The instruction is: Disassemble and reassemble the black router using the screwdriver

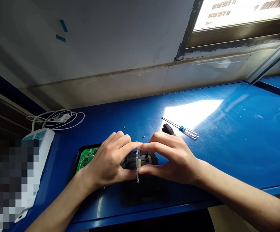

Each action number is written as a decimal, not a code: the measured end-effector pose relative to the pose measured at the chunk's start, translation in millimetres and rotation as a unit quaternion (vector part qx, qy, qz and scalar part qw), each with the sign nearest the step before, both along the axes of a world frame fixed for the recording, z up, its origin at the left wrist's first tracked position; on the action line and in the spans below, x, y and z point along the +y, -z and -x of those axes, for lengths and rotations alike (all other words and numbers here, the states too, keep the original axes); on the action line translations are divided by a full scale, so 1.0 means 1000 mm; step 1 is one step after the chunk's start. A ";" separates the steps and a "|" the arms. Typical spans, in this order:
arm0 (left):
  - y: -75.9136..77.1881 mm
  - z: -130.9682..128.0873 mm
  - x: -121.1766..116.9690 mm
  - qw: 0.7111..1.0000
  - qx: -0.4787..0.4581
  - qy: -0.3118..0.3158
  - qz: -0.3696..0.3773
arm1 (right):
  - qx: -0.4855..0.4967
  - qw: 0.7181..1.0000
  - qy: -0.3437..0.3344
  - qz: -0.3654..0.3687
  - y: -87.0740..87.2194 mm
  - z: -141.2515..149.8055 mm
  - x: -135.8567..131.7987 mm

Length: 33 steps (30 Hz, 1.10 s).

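Between my two hands a thin clear plastic piece (138, 167) stands on edge, with a small beige part on its right face. My left hand (112, 158) pinches it from the left, thumb low and index finger on top. From the right, my right hand (172, 158) grips the same piece with thumb and fingertips. Below them lies a black plastic housing (131, 161) with screw posts inside, partly covered by my hands. A green circuit board (88, 156) sits in a black frame, half hidden behind my left hand.
Two screwdrivers with clear handles (189, 131) lie beyond my right hand, next to a black ridged handle (168, 129). Small screws (143, 137) lie on the blue table (238, 135). A white power strip (48, 141) and coiled white cable (78, 124) are at left.
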State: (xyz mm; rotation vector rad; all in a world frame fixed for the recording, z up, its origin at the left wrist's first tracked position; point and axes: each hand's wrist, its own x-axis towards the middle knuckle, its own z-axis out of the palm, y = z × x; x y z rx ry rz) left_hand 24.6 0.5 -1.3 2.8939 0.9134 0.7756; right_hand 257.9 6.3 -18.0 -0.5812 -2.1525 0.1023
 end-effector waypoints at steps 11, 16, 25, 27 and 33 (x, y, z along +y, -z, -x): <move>-0.001 -0.002 0.002 1.000 -0.014 0.001 0.015 | -0.002 1.000 -0.011 0.004 0.001 0.000 -0.001; -0.002 -0.003 0.000 1.000 -0.006 -0.011 0.024 | -0.014 0.999 -0.038 0.024 0.002 0.003 -0.003; -0.003 -0.005 -0.001 0.999 -0.042 -0.009 0.016 | 0.048 0.999 -0.018 -0.007 -0.001 0.006 -0.005; -0.003 -0.005 -0.002 0.999 -0.049 -0.005 0.016 | 0.046 0.999 -0.015 -0.009 -0.002 0.005 -0.005; -0.007 -0.007 -0.005 0.997 -0.078 -0.010 0.014 | 0.018 1.000 -0.014 0.002 0.002 0.002 -0.004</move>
